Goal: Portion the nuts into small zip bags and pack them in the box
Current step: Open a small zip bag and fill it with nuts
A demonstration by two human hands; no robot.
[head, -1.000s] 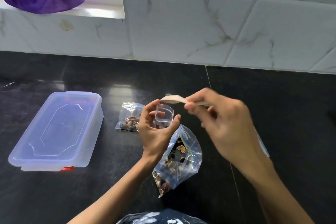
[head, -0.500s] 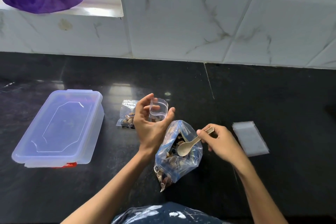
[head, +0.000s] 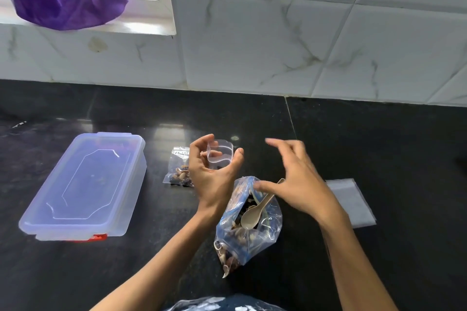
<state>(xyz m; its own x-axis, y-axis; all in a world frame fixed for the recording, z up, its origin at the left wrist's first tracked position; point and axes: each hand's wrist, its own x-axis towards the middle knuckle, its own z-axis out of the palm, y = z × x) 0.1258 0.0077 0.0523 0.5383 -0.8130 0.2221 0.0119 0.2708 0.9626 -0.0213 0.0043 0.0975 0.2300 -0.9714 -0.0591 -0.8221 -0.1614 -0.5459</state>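
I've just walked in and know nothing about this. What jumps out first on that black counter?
In the middle, a left hand holds a small zip bag open, above a big bag of nuts with a spoon resting in it. The right hand hovers open beside it. To the left sits a lidded clear box, with one filled small bag between the box and the hands.

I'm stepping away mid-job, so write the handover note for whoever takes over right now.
Left hand: holds a small zip bag open, a few nuts inside.
Right hand: open, empty, above the big nut bag.
Wooden spoon: rests in the big bag's mouth.
Done: one filled small bag lies on the black counter.
Left: top up and seal the held bag, fill the empty bags at right, open the lidded plastic box, pack everything in.
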